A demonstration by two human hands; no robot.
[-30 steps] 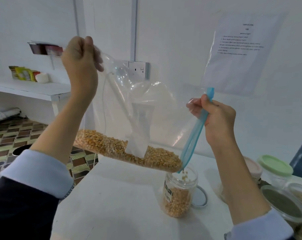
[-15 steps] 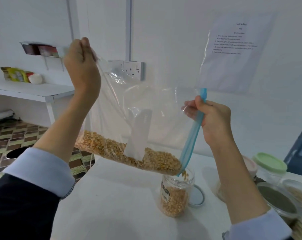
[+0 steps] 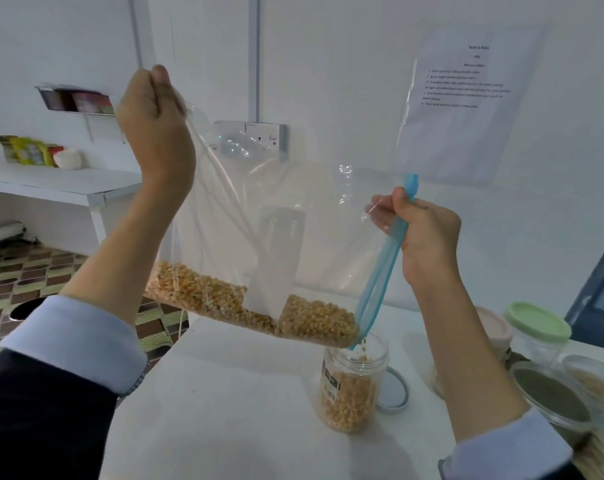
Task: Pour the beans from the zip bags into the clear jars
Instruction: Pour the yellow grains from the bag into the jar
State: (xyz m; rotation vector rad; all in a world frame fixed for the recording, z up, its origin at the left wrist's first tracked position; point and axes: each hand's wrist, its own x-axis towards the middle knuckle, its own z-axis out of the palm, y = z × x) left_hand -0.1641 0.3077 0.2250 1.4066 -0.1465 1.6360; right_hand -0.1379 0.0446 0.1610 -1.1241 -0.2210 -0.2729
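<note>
A white table [image 3: 245,403] fills the lower middle of the frame. Above it hangs a large clear plastic zip bag [image 3: 293,216] with a blue zipper strip [image 3: 380,275], tilted down toward the right. The left hand [image 3: 155,123], upper left, pinches the bag's raised closed corner between curled fingers. The right hand [image 3: 428,237], centre right, grips the zipper strip near its top end; the bag's mouth hangs below that hand. Yellow beans [image 3: 252,303] lie along the bag's lower edge, well below both hands, and trickle from the low corner into an open clear plastic jar [image 3: 352,386] standing on the table, roughly half full.
</note>
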